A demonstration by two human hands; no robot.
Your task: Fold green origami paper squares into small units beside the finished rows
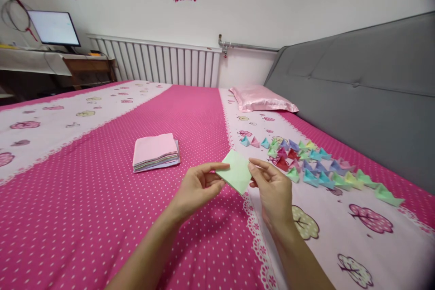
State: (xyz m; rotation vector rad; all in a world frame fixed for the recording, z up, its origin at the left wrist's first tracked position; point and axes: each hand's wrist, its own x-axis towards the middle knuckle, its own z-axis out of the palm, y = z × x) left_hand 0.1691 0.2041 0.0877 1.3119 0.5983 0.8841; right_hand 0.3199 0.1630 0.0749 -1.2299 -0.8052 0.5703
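A light green paper square [236, 171] is held up over the bed between both hands. My left hand [198, 186] pinches its left corner with thumb and fingers. My right hand [273, 190] grips its right edge, fingers curled. Behind the hands lies a stack of coloured paper sheets [155, 151] with a pink sheet on top. To the right, several small folded paper pieces [314, 165] in blue, green, pink, purple and red are laid out in rows on the bed.
The pink dotted bedspread [102, 199] covers a wide bed. A pink satin pillow [261, 98] lies at the far end by the grey padded headboard [360, 95]. A white radiator [159, 61] and a desk with a monitor [54, 28] stand by the wall.
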